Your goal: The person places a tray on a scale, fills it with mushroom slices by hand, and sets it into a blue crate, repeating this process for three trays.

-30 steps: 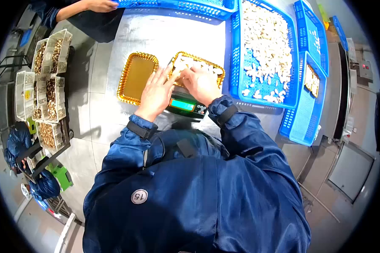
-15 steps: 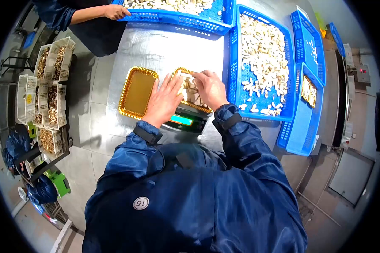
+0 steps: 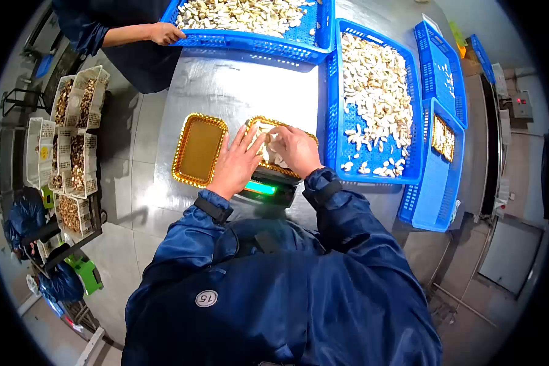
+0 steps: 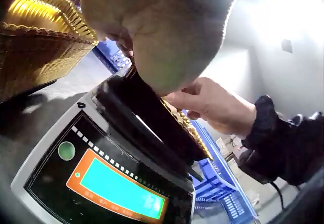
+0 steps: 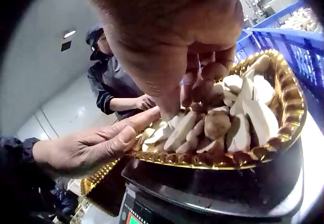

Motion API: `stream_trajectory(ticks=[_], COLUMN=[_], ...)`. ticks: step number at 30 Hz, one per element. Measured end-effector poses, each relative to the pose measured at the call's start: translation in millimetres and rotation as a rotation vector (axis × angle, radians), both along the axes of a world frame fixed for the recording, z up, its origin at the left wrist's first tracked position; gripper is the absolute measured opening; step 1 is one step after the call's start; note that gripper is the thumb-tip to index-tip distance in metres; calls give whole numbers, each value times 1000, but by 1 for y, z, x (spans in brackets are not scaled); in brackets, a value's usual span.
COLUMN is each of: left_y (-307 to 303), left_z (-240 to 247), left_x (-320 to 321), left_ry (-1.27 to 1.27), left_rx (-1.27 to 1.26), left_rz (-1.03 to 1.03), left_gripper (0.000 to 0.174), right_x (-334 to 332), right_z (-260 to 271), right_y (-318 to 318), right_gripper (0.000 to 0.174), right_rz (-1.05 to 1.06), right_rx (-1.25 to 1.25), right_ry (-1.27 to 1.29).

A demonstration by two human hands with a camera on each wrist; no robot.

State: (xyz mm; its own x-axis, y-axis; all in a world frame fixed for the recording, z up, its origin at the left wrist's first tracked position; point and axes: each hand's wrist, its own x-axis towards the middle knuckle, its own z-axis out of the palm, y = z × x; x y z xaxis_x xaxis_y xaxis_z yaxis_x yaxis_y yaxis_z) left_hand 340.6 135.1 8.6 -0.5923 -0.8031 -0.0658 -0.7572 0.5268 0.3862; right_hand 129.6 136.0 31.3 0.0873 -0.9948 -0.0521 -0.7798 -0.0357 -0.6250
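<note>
A gold tray [image 5: 294, 100] of cut mushrooms [image 5: 238, 130] sits on a black digital scale [image 3: 280, 195] with a lit green display [image 4: 119, 188]. My left hand [image 3: 236, 166] lies along the tray's left side, its fingers straight and touching the mushrooms at the edge. From the right, my right hand [image 3: 300, 151] reaches over the tray with thumb and fingers curled down. In the right wrist view, those fingers pinch a mushroom piece among the others, partly hidden by the hand. A second gold tray [image 3: 198, 149], bare inside, stands left of the scale.
Right of the scale, a large blue crate [image 3: 330, 122] holds loose mushrooms. Another blue crate [image 3: 256, 41] spans the far side, gripped by another person's hand [image 3: 165, 33]. Blue bins [image 3: 424, 201] stand farther right, one holding a filled gold tray [image 3: 443, 139]. White baskets [image 3: 39, 152] are at left.
The right hand has shifted about over the tray, its fingers curled among the mushrooms. The left hand stays at the tray's left side. The far crate has come more into view.
</note>
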Motion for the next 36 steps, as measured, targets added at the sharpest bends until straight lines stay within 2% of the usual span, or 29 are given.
stream_trajectory(ticks=[7,11,14,16,20,22,28,32,34,36], left_y=[1,1,2,2,1,0,0,1,3,-1], left_z=[0,-1,1,9,19,11,6,12,3,14], left_x=[0,-1,0,-3,-19,-19,-16,-19,-17,-17], left_ry=[-2,7,4,10,-17,-46,-19,-106,30,-178], left_rx=[30,16,-7,-34,-10,-48,-60,-22,-113,-147], left_rz=[5,7,10,12,-97,-114,-126,-127,-107,-154], left_gripper=[64,63,62,60,50,52,54,56,59,60], right_x=[2,2,-10,-30,-32,-23,-19,-17,-16,-12], right_z=[-5,-7,6,3,7,4,-3,-11,-1,8], right_y=[1,1,1,2,15,19,21,21,22,20], right_gripper=[15,15,16,16,15,15,15,17,19,22], right_rz=[47,53,-170,-231,-106,-40,-52,-41,-67,-25], right_rx=[-56,-67,61,-36,-29,-52,-49,-69,-31,52], right_ry=[2,-13,-134,-97,14,75,35,7,-47,127])
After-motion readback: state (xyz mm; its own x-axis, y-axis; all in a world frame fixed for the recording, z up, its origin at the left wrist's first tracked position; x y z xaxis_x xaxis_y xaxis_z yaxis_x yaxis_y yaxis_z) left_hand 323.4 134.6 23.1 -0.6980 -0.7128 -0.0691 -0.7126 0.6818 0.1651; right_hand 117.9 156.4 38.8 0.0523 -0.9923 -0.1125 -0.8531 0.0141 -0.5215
